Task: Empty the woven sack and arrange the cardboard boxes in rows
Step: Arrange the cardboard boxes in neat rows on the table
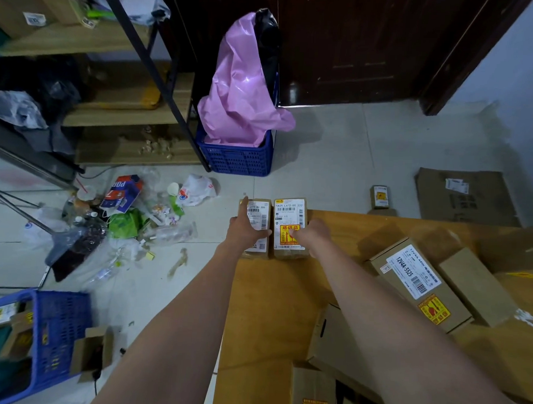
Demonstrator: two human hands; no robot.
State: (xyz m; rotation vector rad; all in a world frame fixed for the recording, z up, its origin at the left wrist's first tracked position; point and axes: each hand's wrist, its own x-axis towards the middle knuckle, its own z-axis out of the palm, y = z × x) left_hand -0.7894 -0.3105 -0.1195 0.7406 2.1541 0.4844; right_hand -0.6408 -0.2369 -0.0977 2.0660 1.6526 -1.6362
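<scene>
Here, two small boxes sit side by side at the far corner of a cardboard sheet (273, 308) on the floor, long axes pointing away from the person. The left hand (246, 228) lies on the left box (256, 213), fingers curled over it; the right hand (311, 233) presses the right box (290, 213), though its grip is hard to read. At least four more boxes, including a long box (419, 285), wait nearer the right arm. No sack shows.
</scene>
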